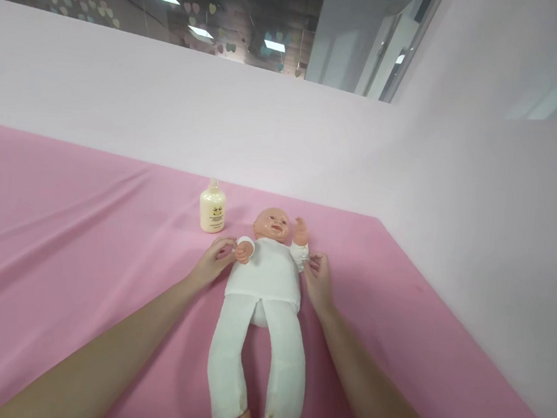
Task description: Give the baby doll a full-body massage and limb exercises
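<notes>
White cloth covers the doll [271, 272] from neck to lower shins; the shirt [265, 274] is on and drawn down to the waist, both trouser legs [229, 358] are on, and both hands of the doll are out through the cuffs; how much is left is hard to judge, though the bunched right-side sleeve [299, 255] looks less settled than the rest. It lies face up on the pink counter [75, 266], between the person's forearms; its head points towards the white wall [179, 110], its feet towards the person, and its long axis runs almost straight away from them; the face looks upward. The left hand [212, 262] has its grip nearly closed, thumb and fingers pinching the left-side sleeve [246, 240] by the cuff; the right hand [319, 277] has its fingers curled at the other sleeve, touching it, but I cannot tell how firmly its grip has hold. Just beyond the left hand, a cream bottle [213, 209] stands upright, apart from the doll's head.
</notes>
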Tool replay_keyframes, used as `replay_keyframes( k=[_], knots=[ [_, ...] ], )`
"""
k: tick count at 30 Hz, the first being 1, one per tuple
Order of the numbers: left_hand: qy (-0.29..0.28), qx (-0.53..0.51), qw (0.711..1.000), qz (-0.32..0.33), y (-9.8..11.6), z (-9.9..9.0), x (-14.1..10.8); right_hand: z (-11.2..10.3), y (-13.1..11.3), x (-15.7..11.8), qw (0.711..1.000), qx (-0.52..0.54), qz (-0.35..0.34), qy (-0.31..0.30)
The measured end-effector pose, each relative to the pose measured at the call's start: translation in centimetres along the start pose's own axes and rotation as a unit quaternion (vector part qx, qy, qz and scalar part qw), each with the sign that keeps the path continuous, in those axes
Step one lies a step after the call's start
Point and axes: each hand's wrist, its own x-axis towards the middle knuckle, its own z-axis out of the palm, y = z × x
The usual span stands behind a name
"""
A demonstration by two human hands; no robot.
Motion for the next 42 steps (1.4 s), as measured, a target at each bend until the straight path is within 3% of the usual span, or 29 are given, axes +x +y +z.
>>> replay_keyframes(
  k=[7, 13, 20, 31, 34, 38, 42],
  knots=[
    [-0.069, -0.025, 0.997, 0.000, 1.1, 0.0, -0.4, 0.0, -0.1, -0.2, 0.999, -0.031, -0.033, -0.005],
    [-0.074, -0.026, 0.997, 0.005, 1.5, 0.2, -0.5, 0.0, -0.6, -0.3, 0.999, -0.048, -0.016, -0.020],
    [-0.029, 0.068, 0.997, 0.014, 0.2, 0.0, -0.3, -0.1, -0.2, -0.2, 0.997, -0.073, -0.002, -0.022],
    [-0.068, 0.185, 0.980, 0.006, -1.1, -0.3, 0.1, 0.1, 0.7, 0.1, 0.993, -0.077, 0.071, -0.054],
    [-0.068, 0.156, 0.985, -0.017, -1.1, -0.3, 0.2, 0.0, 0.9, 0.2, 0.995, -0.053, 0.071, -0.052],
    [-0.062, 0.044, 0.996, -0.039, -0.4, -0.2, 0.1, 0.0, 1.0, 0.4, 0.997, 0.009, 0.070, -0.034],
    [-0.031, -0.021, 0.999, -0.040, 0.7, -0.2, 0.0, 0.1, 0.7, 0.7, 0.997, 0.057, 0.058, 0.003]
  ],
)
